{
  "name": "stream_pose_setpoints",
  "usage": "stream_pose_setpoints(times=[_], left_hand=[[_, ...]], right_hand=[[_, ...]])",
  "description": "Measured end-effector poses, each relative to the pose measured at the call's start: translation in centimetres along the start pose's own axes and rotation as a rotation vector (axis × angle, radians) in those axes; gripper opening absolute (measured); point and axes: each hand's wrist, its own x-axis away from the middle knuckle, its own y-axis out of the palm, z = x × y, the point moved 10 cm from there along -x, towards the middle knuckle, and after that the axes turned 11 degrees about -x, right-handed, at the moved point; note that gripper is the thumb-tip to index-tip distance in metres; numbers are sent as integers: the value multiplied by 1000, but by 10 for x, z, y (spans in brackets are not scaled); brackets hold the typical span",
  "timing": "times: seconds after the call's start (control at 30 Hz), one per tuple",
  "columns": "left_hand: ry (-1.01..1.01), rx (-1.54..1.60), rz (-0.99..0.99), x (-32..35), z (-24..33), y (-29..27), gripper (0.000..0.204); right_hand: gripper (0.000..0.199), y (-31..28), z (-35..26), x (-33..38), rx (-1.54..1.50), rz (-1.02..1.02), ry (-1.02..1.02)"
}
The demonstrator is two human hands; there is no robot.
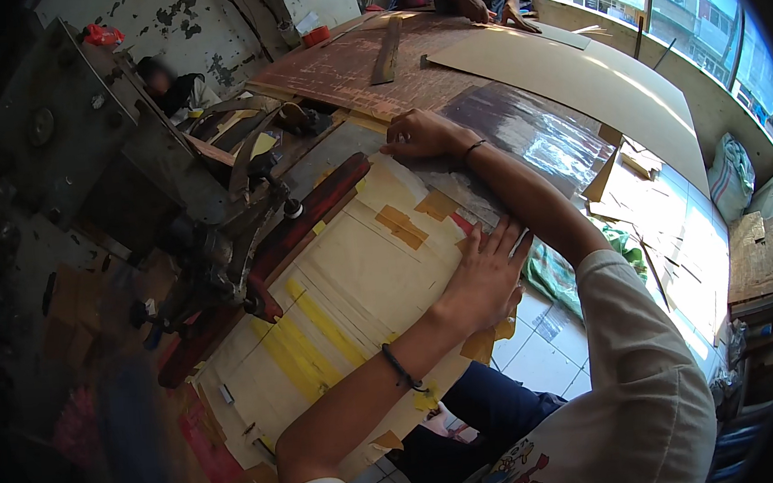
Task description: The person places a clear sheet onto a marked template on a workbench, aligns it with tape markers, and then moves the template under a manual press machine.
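Pale shirt (592, 430), left hand (487, 274) flat on taped panel (344, 277), right hand (424, 135) curled (dark-red bar (318, 207), machine (201, 247) alongside).

The machine (80, 157) stands left of the worktable (408, 281); the fence bar (328, 192) lies between. Behind, one large sheet (591, 75) rests on the far table (337, 73).

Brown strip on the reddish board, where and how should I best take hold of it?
Probably grip the near end of the brown strip, coming from above on your side with your right hand, thumb and fingers across its long edges. It is long, narrow and lies flat on the reddish board, with that end toward you.
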Motion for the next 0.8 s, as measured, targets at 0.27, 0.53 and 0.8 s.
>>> stream_pose_setpoints(times=[0.27, 0.53, 0.8], left_hand=[[0, -16, 13, -1, 0, 1, 88], [-3, -33, -9, 0, -1, 0, 86], [-4, -27, -29, -1, 0, 1, 88]], right_hand=[[41, -2, 0, 0, -3, 3, -4], [41, -1, -5, 0, 1, -9, 17], [41, -1, -2, 0, 1, 15, -9]])
